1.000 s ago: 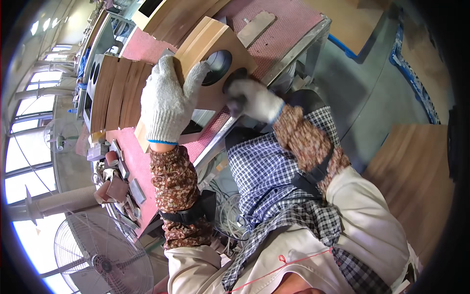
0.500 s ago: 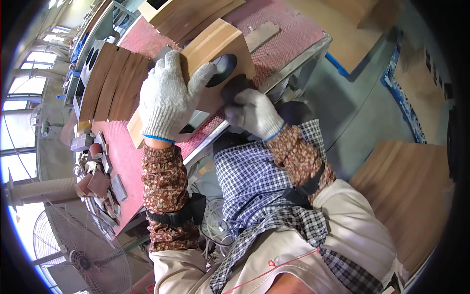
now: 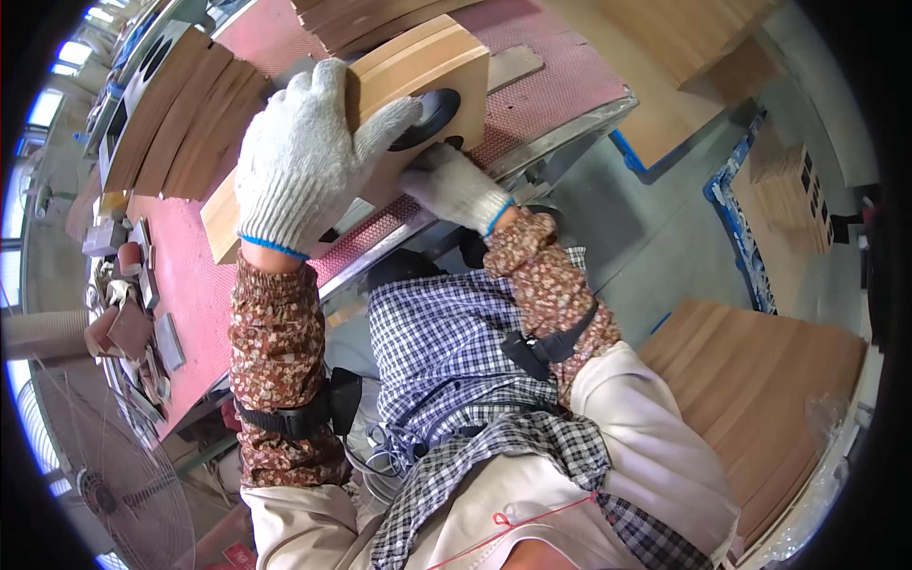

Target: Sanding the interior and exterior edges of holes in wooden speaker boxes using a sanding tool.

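Observation:
A light wooden box-like piece (image 3: 418, 55) stands on edge on the pink mat, with a large round dark hole in the face toward me. My left hand (image 3: 299, 161), in a white knit glove, clasps it: the fingers lie over its top edge and the thumb rests on the face beside the hole. My right hand (image 3: 456, 190), gloved too, is at the face's lower part, below the hole. Its fingers are curled round a dark rounded pad (image 3: 455, 142), of which only a small bit shows; the glove hides the rest.
The pink mat (image 3: 551, 95) covers a metal-edged table. More wooden pieces stand stacked at left (image 3: 185, 119) and at the far side. Sanding blocks and scraps (image 3: 128, 328) lie on the left. A fan (image 3: 104, 489) stands lower left, wooden panels (image 3: 750, 380) at right.
My right hand has moved left and up along the box's face, and the dark pad is now mostly hidden. My left hand keeps its hold. The whole view has shifted somewhat.

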A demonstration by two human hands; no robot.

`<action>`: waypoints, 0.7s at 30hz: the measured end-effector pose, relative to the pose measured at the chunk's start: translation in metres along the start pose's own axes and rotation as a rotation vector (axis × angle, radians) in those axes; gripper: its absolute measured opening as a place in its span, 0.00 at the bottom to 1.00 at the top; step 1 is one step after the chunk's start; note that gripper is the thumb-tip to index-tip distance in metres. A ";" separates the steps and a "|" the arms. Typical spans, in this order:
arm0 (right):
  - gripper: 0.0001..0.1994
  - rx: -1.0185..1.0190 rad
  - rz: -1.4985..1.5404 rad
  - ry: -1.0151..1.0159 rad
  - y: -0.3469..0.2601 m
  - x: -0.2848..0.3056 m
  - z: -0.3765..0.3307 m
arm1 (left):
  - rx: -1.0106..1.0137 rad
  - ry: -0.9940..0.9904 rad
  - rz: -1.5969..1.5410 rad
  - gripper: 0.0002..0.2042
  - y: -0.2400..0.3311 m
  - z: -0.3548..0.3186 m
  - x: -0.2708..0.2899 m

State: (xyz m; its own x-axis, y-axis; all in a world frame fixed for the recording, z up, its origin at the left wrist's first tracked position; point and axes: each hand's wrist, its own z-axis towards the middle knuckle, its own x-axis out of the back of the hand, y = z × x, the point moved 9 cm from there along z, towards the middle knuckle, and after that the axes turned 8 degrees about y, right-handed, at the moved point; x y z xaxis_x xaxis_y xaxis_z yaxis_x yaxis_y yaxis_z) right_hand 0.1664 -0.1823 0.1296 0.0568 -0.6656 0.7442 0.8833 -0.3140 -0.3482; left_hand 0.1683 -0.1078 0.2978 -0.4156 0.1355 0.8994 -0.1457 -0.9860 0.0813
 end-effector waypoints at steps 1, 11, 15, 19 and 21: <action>0.13 -0.310 0.051 -0.010 0.019 -0.005 -0.014 | 0.005 0.003 -0.001 0.29 -0.001 -0.002 -0.003; 0.16 -0.433 -0.416 -0.358 0.014 0.003 -0.012 | 0.039 -0.014 -0.010 0.31 -0.009 -0.009 -0.001; 0.16 -0.425 -0.514 -0.354 0.021 0.025 -0.014 | -0.008 0.023 -0.020 0.29 0.003 -0.003 0.002; 0.20 -0.376 -0.476 -0.620 0.016 -0.004 -0.014 | -0.038 0.072 -0.057 0.28 -0.003 -0.007 0.008; 0.32 -0.229 -0.525 -0.347 0.019 -0.012 -0.041 | -0.041 0.057 -0.014 0.27 0.004 -0.005 0.007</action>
State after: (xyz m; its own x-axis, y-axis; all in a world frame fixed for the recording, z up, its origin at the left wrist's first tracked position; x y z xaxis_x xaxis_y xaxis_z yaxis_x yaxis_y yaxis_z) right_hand 0.1632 -0.2079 0.0912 -0.1739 -0.1409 0.9746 0.7156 -0.6980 0.0268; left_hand 0.1598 -0.1104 0.3022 -0.4632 0.1561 0.8724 -0.1880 -0.9793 0.0754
